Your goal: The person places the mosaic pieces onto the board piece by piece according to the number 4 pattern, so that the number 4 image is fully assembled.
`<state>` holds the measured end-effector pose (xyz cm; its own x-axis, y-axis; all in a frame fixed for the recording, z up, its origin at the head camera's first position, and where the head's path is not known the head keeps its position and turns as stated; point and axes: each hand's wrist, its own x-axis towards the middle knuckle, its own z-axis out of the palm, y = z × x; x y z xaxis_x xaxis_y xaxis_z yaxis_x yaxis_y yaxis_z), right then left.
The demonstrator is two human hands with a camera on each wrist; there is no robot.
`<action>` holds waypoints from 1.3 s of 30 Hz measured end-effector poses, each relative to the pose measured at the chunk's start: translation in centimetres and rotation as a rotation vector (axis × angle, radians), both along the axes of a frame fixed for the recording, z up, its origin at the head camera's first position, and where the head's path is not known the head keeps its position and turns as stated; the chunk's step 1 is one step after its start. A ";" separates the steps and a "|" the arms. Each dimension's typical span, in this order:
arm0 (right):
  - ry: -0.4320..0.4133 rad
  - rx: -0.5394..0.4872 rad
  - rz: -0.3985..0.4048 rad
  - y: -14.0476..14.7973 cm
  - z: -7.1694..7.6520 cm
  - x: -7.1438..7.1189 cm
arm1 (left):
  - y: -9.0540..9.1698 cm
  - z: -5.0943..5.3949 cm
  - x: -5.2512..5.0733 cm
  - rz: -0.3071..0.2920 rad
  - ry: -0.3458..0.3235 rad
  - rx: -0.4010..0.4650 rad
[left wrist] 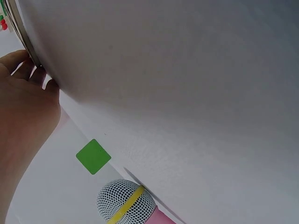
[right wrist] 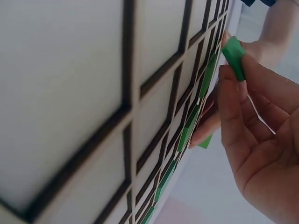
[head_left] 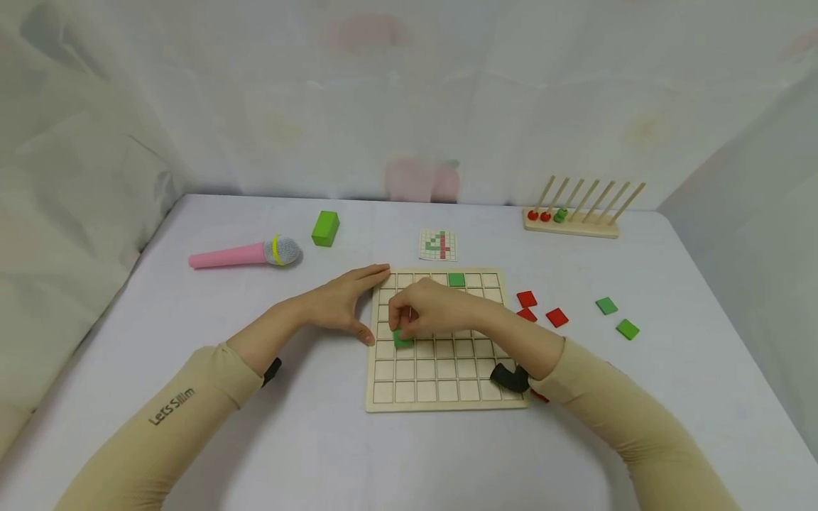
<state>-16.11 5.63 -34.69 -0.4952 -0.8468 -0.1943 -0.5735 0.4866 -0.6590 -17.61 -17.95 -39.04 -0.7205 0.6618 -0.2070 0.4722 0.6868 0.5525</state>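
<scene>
Board [head_left: 447,390], one, pale and gridded; set in it, four green tiles [right wrist: 189,127] by the right wrist view. Right of the board, four loose red tiles [head_left: 557,317] showing, plus two loose green tiles [head_left: 606,306]. Left hand [head_left: 339,298] spread, thumb and fingers apart at the board's left edge. Right hand [head_left: 434,309] pinching one thin green tile [right wrist: 234,55], square, tilted, over the board's left part.

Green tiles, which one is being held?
The green tile pinched by the right hand over the board; the other green tiles in view lie unheld on the board or table.
</scene>
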 end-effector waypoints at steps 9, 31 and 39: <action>0.009 0.056 0.008 -0.2 -0.5 0.2 | 0.1 0.1 0.1 0.000 -0.003 0.000; 0.085 0.109 0.003 -0.8 -0.5 0.7 | 0.0 0.2 0.1 -0.001 -0.005 0.006; 0.089 0.098 0.009 -0.8 -0.7 0.7 | 0.1 0.3 0.2 0.003 -0.016 0.007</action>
